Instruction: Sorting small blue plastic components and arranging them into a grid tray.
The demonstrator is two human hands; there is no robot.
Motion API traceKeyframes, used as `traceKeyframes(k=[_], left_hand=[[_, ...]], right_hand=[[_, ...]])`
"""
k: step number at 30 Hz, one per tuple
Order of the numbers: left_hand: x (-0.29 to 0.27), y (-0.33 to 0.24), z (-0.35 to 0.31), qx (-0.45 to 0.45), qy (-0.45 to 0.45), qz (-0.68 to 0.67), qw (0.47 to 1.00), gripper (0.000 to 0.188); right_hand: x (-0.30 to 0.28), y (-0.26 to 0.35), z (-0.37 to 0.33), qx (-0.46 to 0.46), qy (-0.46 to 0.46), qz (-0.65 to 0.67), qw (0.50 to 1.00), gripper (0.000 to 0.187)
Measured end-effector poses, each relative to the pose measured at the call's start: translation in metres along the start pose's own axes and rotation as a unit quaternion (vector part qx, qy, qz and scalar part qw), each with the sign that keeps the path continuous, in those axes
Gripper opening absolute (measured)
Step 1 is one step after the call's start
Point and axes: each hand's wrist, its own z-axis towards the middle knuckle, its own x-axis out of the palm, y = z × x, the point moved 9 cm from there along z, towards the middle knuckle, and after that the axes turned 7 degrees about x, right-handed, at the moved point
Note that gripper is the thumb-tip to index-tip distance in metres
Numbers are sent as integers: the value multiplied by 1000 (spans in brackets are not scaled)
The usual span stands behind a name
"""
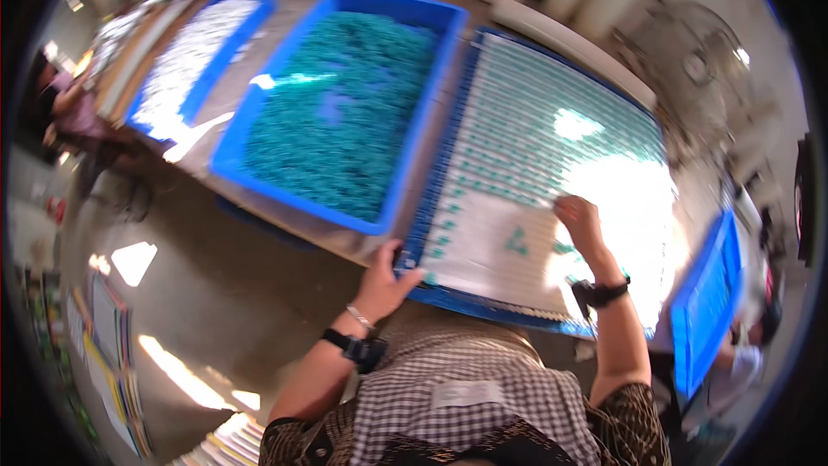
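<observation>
A wide board with a blue edge (429,181) lies on the table in front of me. It bears a white sheet (483,246) with rows of small teal-green pieces (526,121) across its far part and down its left side. A few loose teal pieces (516,242) lie on the sheet's bare near part. My left hand (384,283) grips the board's near left corner, thumb and fingers apart around the edge. Over the middle of the sheet, my right hand (580,217) is closed in a pinch at the end of a row. Blur hides what its fingertips hold.
Left of the board stands a blue tub (228,160) full of teal pieces. Beyond it is a blue tray of white pieces (194,56). Another blue tray (707,302) stands tilted at the right. People sit at far left and right. A fan (697,65) stands behind.
</observation>
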Motion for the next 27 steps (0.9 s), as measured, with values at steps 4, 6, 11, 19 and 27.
traceKeyframes(k=[4, 6, 11, 19, 27], left_hand=[[7, 13, 4, -26, 21, -80, 996, 70], [12, 13, 5, -2, 23, -80, 996, 72], [16, 5, 2, -16, 37, -99, 994, 76], [15, 6, 1, -19, 35, -97, 995, 75], [16, 8, 3, -17, 40, -92, 995, 77]], right_hand=[[-3, 8, -3, 39, -1, 31, 999, 17], [-5, 14, -6, 19, 1, -1, 1000, 16], [-5, 17, -9, 15, 10, -45, 999, 15], [3, 23, -7, 4, 23, -77, 997, 14], [5, 22, -7, -21, 19, -120, 992, 14]])
